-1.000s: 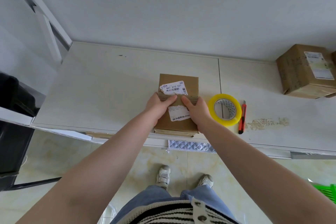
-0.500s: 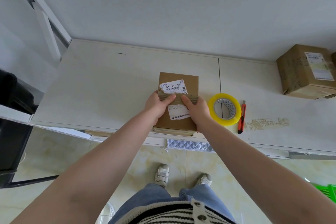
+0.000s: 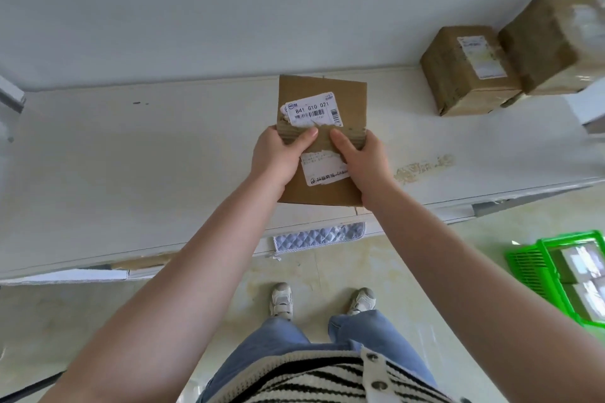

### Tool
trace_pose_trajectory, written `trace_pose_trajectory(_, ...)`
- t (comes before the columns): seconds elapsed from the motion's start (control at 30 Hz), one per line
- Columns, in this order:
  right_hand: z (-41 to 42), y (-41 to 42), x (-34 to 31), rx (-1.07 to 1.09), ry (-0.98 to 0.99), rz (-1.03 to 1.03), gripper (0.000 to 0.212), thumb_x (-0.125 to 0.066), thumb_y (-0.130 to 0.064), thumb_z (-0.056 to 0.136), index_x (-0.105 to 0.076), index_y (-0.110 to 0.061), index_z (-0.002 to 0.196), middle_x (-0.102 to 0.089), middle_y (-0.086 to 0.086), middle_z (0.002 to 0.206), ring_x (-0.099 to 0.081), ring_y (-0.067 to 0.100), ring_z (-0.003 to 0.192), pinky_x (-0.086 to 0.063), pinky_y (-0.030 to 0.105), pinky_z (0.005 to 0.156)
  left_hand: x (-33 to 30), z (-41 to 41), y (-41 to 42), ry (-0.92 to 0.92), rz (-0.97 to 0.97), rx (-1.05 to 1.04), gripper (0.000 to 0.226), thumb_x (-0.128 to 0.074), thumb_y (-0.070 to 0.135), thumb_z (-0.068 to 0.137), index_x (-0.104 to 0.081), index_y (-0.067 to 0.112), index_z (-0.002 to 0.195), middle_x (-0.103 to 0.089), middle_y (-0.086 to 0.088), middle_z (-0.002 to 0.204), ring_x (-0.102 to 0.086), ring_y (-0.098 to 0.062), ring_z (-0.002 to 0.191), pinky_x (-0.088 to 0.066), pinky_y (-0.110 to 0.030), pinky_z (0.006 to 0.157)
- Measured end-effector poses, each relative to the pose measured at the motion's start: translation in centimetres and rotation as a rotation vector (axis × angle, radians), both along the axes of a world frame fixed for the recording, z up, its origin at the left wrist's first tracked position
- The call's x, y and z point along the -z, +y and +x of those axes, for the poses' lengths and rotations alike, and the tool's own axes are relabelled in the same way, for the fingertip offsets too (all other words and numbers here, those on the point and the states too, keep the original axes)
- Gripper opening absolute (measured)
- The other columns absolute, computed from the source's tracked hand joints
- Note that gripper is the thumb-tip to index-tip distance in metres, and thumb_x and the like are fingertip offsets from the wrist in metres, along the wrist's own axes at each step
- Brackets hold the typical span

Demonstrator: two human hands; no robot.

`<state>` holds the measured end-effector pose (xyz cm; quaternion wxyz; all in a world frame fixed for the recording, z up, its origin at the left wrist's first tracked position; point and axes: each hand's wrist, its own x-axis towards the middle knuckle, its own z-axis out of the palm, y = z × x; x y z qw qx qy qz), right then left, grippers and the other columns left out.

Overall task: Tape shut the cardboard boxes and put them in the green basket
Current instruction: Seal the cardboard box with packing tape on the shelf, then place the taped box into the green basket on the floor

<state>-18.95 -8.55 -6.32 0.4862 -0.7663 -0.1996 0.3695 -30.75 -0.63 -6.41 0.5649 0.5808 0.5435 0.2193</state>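
Observation:
A flat brown cardboard box [image 3: 343, 98] with torn white labels is lifted above the white table [image 3: 131, 173]. My left hand [image 3: 278, 157] grips its left side with the thumb on top. My right hand [image 3: 363, 163] grips its right side, thumb also on top. The green basket [image 3: 530, 268] stands on the floor at the lower right and holds taped boxes. Two more cardboard boxes, one [image 3: 468, 72] beside another [image 3: 553, 42], sit on the table at the back right. The tape roll is out of sight.
The table's front edge runs across the middle, with a quilted grey cloth [image 3: 320, 237] hanging under it. A wall rises behind the table. My feet stand on the pale tiled floor below.
Both hands have lifted the box off the table and carried it up and to the right. The view swung right, so the tape roll and red cutter left sight and the basket came in.

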Motion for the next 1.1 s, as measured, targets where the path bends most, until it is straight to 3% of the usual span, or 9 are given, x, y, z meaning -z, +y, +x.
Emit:
trace_pose_trajectory(0.13, 4.5, -5.1, -1.3, 0.140, -0.038, 0.047, 0.039, -0.069, -0.044, 0.087, -0.059, -0.018, 0.114, -0.071, 0.000, 0.102, -0.069, 0.018, 0.092, -0.058, 0.044, 0.084, -1.3, 5.8, -3.3, -0.019, 0.069, 0.151, 0.043, -0.070, 0.049, 0.084, -0.068, 0.015, 0.110, -0.070, 0.003, 0.100, -0.066, -0.017, 0.090, -0.050, -0.029, 0.073)
trace_pose_trajectory(0.3, 10.4, -14.5, -1.8, 0.394, 0.001, 0.105, 0.035, -0.068, -0.039, 0.089, -0.059, -0.018, 0.115, -0.071, -0.001, 0.104, -0.069, 0.016, 0.093, -0.057, 0.042, 0.086, -2.1, 14.4, -10.1, -0.056, 0.105, 0.413, 0.046, -0.073, 0.047, 0.082, -0.066, 0.014, 0.114, -0.072, 0.002, 0.105, -0.067, -0.018, 0.097, -0.053, -0.033, 0.085)
trace_pose_trajectory(0.47, 15.7, -25.1, -0.3, 0.652, 0.031, 0.124, 0.035, -0.068, -0.034, 0.091, -0.059, -0.017, 0.120, -0.071, -0.002, 0.108, -0.069, 0.013, 0.096, -0.057, 0.035, 0.085, -1.1, 23.1, -19.0, -0.032, 0.049, 0.682, 0.044, -0.074, 0.044, 0.083, -0.067, 0.014, 0.113, -0.072, 0.003, 0.103, -0.067, -0.016, 0.096, -0.053, -0.035, 0.088)
trace_pose_trajectory(0.57, 18.9, -32.3, 1.4, 0.799, 0.074, 0.105, 0.034, -0.068, -0.034, 0.090, -0.059, -0.017, 0.118, -0.071, -0.001, 0.108, -0.069, 0.015, 0.096, -0.057, 0.039, 0.087, 0.4, 28.3, -25.7, 0.006, -0.025, 0.819, 0.044, -0.075, 0.043, 0.082, -0.067, 0.013, 0.113, -0.072, 0.000, 0.104, -0.068, -0.020, 0.097, -0.054, -0.041, 0.091)
trace_pose_trajectory(0.8, 26.0, -45.9, 5.4, 1.003, 0.133, -0.006, 0.039, -0.068, -0.033, 0.089, -0.058, -0.013, 0.122, -0.069, 0.004, 0.113, -0.066, 0.021, 0.103, -0.052, 0.044, 0.095, 5.0, 38.5, -39.4, 0.133, -0.195, 1.021, 0.046, -0.075, 0.039, 0.083, -0.065, 0.010, 0.117, -0.072, -0.007, 0.108, -0.068, -0.026, 0.099, -0.054, -0.045, 0.093)
trace_pose_trajectory(0.9, 29.0, -50.0, 6.7, 1.050, 0.154, -0.024, 0.036, -0.069, -0.032, 0.089, -0.060, -0.014, 0.118, -0.070, 0.003, 0.109, -0.067, 0.020, 0.100, -0.054, 0.041, 0.091, 6.4, 42.1, -43.4, 0.185, -0.187, 1.065, 0.050, -0.075, 0.043, 0.082, -0.062, 0.011, 0.119, -0.070, -0.007, 0.113, -0.066, -0.027, 0.103, -0.052, -0.044, 0.095)
trace_pose_trajectory(1.03, 33.0, -53.6, 8.2, 1.119, 0.190, 0.005, 0.026, -0.068, -0.030, 0.090, -0.060, -0.018, 0.112, -0.070, -0.004, 0.100, -0.067, 0.013, 0.090, -0.055, 0.024, 0.076, 7.7, 47.2, -47.0, 0.237, -0.175, 1.126, 0.051, -0.075, 0.044, 0.082, -0.061, 0.011, 0.119, -0.069, -0.007, 0.113, -0.066, -0.025, 0.101, -0.052, -0.043, 0.094)
trace_pose_trajectory(1.1, 35.5, -54.9, 8.9, 1.155, 0.211, 0.007, 0.026, -0.068, -0.030, 0.091, -0.059, -0.018, 0.112, -0.070, -0.002, 0.101, -0.067, 0.012, 0.089, -0.054, 0.026, 0.077, 8.4, 50.2, -48.4, 0.263, -0.172, 1.167, 0.051, -0.074, 0.044, 0.083, -0.062, 0.010, 0.119, -0.069, -0.007, 0.112, -0.066, -0.026, 0.100, -0.053, -0.043, 0.094)
